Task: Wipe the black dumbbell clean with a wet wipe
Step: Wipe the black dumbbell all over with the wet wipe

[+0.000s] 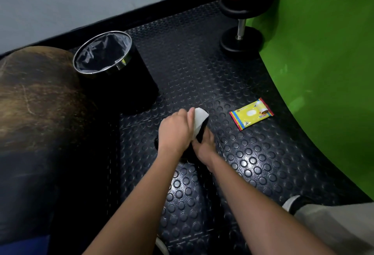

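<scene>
Head view is showing the dumbbell (pixel 202 131) lying low on the studded mat (pixel 253 163), centre frame, mostly hidden under both hands; only a dark slice of one end is peeking out between them. The wipe (pixel 199 121), white and folded, is lying over that upper end. The left hand (pixel 175 133) is pressing it down, fingers curled over the cloth and gripping it. The right hand (pixel 204 145) is bracing the dumbbell from below and to the right, fingers wrapping its dark side, though how tightly is hard to tell.

Judging by this, the wiping step is under way, with one end being rubbed. The next move is likely calling for a turn of the dumbbell by the right hand, so the wipe can be reaching the handle and the far end.

Further out, the yellow pack (pixel 251 114) is lying on the mat to the right, well apart. The lined bin (pixel 113 68) is standing up-left, near enough for dropping the wipe later. Another barbell (pixel 241 13) is leaning by the green wall (pixel 323 62).
</scene>
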A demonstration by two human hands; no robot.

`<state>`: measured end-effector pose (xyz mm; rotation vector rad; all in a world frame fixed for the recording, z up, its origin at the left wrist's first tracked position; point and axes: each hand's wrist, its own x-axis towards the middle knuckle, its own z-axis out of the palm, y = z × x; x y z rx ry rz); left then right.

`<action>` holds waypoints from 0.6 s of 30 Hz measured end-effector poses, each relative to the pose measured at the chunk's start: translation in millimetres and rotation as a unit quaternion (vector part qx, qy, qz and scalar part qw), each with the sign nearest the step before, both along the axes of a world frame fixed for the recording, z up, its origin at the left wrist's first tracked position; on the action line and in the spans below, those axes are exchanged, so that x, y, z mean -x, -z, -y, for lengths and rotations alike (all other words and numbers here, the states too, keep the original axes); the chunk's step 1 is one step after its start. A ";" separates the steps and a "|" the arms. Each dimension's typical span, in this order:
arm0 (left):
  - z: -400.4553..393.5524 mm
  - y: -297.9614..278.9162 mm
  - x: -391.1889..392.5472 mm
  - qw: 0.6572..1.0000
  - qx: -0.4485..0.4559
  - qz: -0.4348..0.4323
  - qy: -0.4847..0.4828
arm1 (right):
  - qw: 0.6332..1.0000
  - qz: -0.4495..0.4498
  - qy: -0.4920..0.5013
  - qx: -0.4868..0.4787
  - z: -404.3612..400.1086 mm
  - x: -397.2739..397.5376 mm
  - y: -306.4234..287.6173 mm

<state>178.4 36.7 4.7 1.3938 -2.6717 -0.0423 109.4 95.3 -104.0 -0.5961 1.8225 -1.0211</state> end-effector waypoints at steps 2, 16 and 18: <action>-5.7 -0.1 -13.1 0.997 0.001 -0.067 -0.029 | 1.000 0.009 -0.005 -0.020 1.2 0.5 -1.9; -40.2 36.1 -56.0 0.777 -0.243 -0.493 -0.307 | 1.000 0.021 0.003 -0.002 0.9 1.3 -0.4; -35.8 36.7 -52.1 0.668 -0.316 -0.536 -0.407 | 1.000 0.024 0.003 -0.003 0.4 1.1 0.1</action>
